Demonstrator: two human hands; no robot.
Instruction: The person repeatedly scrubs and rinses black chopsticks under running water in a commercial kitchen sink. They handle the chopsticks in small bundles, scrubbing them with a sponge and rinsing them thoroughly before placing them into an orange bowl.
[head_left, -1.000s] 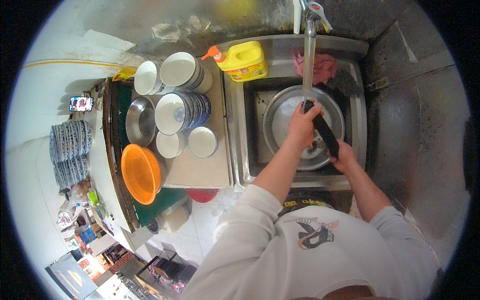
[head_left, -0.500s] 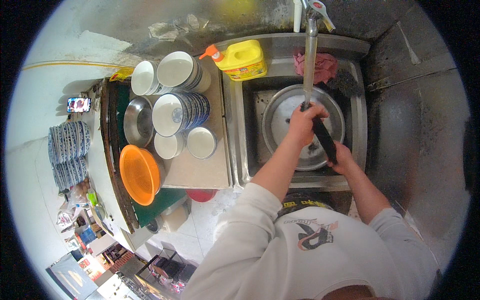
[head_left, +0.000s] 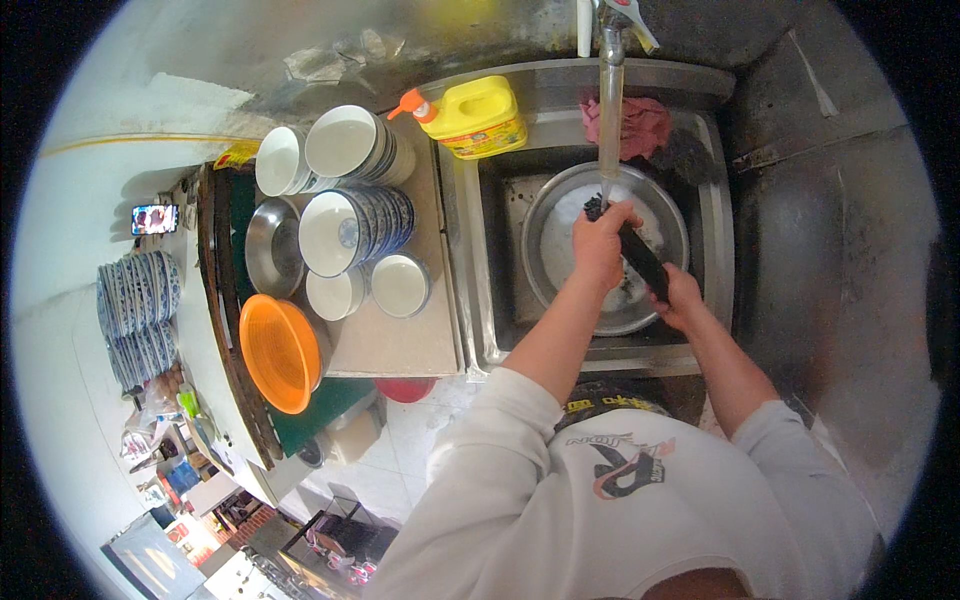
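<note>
Over the sink, my left hand (head_left: 600,248) is closed around the upper end of a bundle of black chopsticks (head_left: 642,258). My right hand (head_left: 682,298) grips its lower end. The bundle slants down to the right, and its dark tips poke out just past my left hand. Right above that end is the clear tube of the faucet (head_left: 611,120), with water running down from it. Beneath both hands a round steel basin (head_left: 540,275) sits in the sink (head_left: 480,270), holding whitish, sudsy-looking water with dark specks.
A yellow detergent jug (head_left: 482,115) with an orange pump stands at the sink's back left. A pink cloth (head_left: 640,128) and a dark scrubber (head_left: 686,158) lie behind the basin. Stacked bowls (head_left: 340,232), a steel bowl (head_left: 262,250) and an orange basket (head_left: 262,350) occupy the left counter.
The bundle's upper tips now show beyond my left hand, nearer the faucet outlet. Both hands still hold the bundle. The whole view has shifted slightly.
</note>
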